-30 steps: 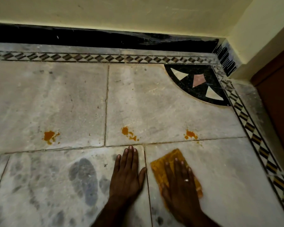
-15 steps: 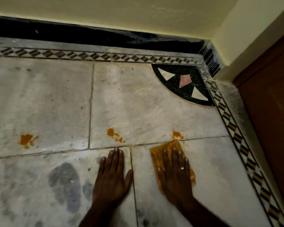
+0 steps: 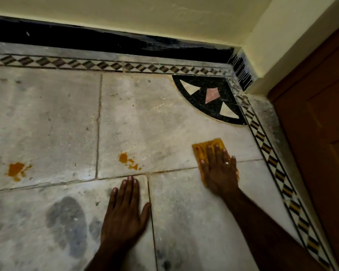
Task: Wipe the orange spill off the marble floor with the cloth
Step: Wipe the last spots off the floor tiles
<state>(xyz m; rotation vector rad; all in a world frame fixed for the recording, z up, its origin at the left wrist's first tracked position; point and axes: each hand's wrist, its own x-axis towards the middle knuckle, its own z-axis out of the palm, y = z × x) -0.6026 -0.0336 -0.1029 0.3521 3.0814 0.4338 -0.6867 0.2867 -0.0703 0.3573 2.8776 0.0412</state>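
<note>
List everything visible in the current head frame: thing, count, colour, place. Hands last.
orange spill patches: 2 showing, orange; one mid-floor just beyond the left fingertips, one far left
cloth: 1, orange-yellow, flat on the floor under the right hand, right of centre
marble floor: grey-white slabs with dark joints, damp dark blotches near left
corner inlay: 1, black quarter-circle with white and pink triangles, far right corner
border strip: diamond pattern, along the far and right edges
skirting: black, base of the far wall
wall: cream
door: brown wood, right
left hand: flat on bare floor, fingers together
right hand: flat, pressing the cloth, ring on one finger
</note>
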